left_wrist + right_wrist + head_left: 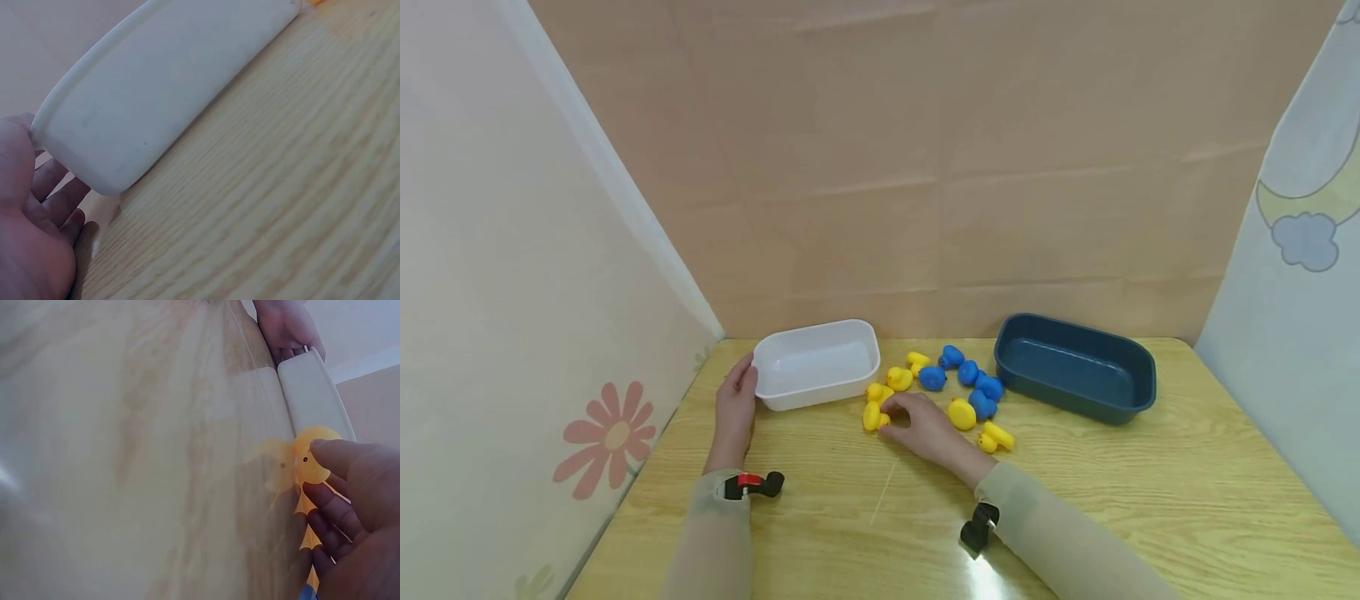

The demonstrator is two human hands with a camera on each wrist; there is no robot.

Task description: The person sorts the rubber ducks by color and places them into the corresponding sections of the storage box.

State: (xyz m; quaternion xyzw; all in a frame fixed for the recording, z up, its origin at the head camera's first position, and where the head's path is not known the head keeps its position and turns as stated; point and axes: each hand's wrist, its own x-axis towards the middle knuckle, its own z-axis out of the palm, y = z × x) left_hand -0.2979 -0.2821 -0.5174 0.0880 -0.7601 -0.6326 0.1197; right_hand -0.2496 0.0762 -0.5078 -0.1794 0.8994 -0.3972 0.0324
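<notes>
My left hand (735, 408) holds the left end of a white plastic tub (816, 393), thumb at the rim and the other fingers against the outer wall. Beyond the tub's right corner, my right hand (928, 429) reaches in and pinches a yellow rubber duck (871, 417) between thumb and fingers. In the right wrist view the thumb lies over this duck (306, 474), low at the tabletop. More yellow ducks (899, 379) sit close behind it, one of them partly hidden by the fingers.
Several blue ducks (932, 378) lie mid-table, with yellow ones (962, 414) among and in front of them. A dark blue tub (1075, 397) stands at the back right. Behind the wooden table (820, 500) rises a brown paper wall (850, 208).
</notes>
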